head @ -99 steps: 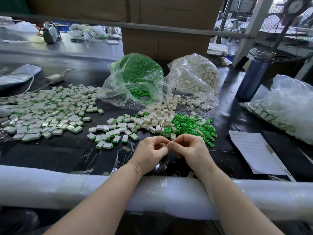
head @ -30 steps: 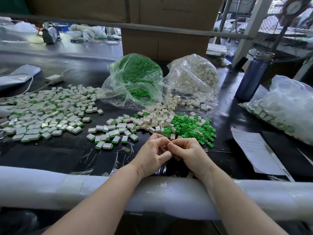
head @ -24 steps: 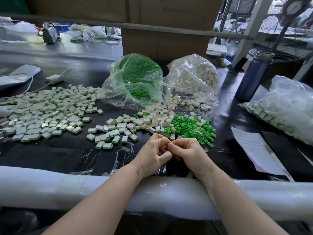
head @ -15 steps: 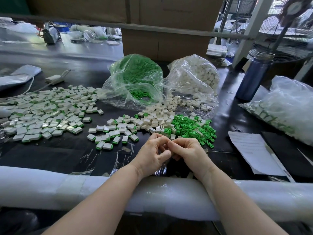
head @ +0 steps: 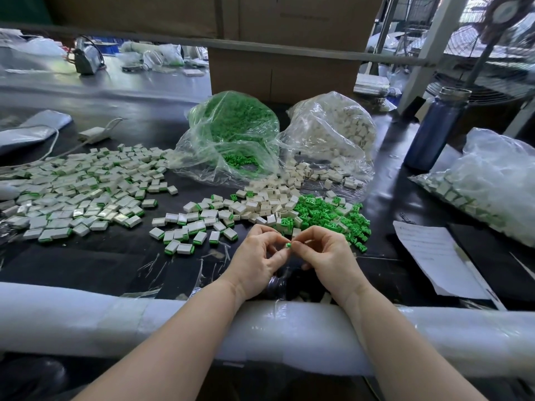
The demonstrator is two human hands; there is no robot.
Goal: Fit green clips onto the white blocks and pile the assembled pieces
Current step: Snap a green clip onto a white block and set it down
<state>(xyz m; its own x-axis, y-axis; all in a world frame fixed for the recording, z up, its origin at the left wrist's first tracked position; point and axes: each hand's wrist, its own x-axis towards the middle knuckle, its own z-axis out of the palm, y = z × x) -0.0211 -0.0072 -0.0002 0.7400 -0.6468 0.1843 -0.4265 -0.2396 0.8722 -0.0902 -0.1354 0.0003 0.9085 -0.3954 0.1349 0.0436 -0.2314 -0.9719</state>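
My left hand [head: 257, 257] and right hand [head: 324, 256] pinch one small green clip [head: 288, 245] at centre frame, fingers curled.

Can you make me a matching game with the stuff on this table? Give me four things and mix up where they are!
Things:
1. bag of green clips
2. blue bottle
3. sheet of paper
4. big pile of finished pieces

Places:
A. far right, standing upright
B. left side of the table
C. middle back, beside the bag of white blocks
D. lying flat, right of the hands

Pairs: 1-C, 2-A, 3-D, 4-B
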